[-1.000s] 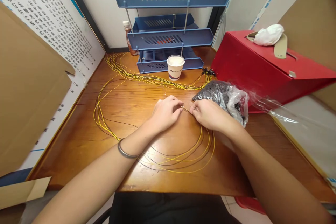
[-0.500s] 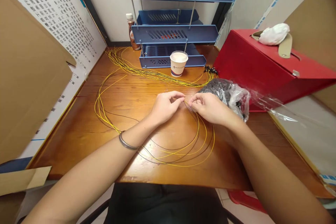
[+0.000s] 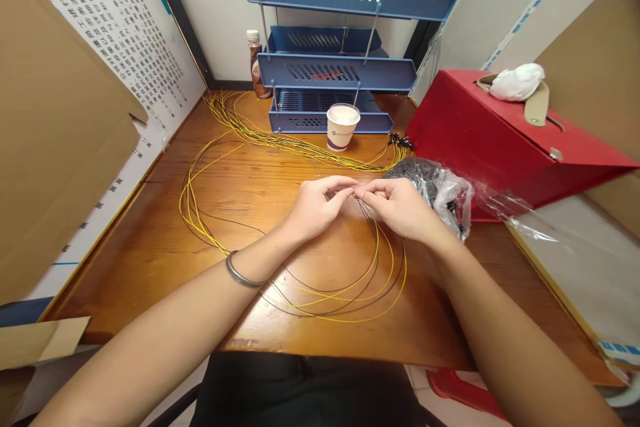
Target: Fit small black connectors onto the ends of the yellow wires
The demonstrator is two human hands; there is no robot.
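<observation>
My left hand (image 3: 320,207) pinches the ends of thin yellow and black wires (image 3: 376,250) between thumb and forefinger. My right hand (image 3: 400,205) is closed too, its thumb and fingertips against the same wire ends, right beside the left fingertips. What exactly sits between the fingertips is too small and too covered to make out. From there the wires drop in wide loops over the table, pass under my left forearm and curl up at the left.
Behind my hands lies a long bundle of yellow and black wires (image 3: 295,143) with black connectors (image 3: 400,141). A paper cup (image 3: 343,127), blue tray rack (image 3: 335,70) and bottle (image 3: 255,67) stand behind. To the right are a clear plastic bag (image 3: 453,197) and red box (image 3: 500,140).
My right hand has moved slightly left, so its fingertips now meet those of my left hand at the wire ends. The view has shifted a little; the wire loops lie much the same.
</observation>
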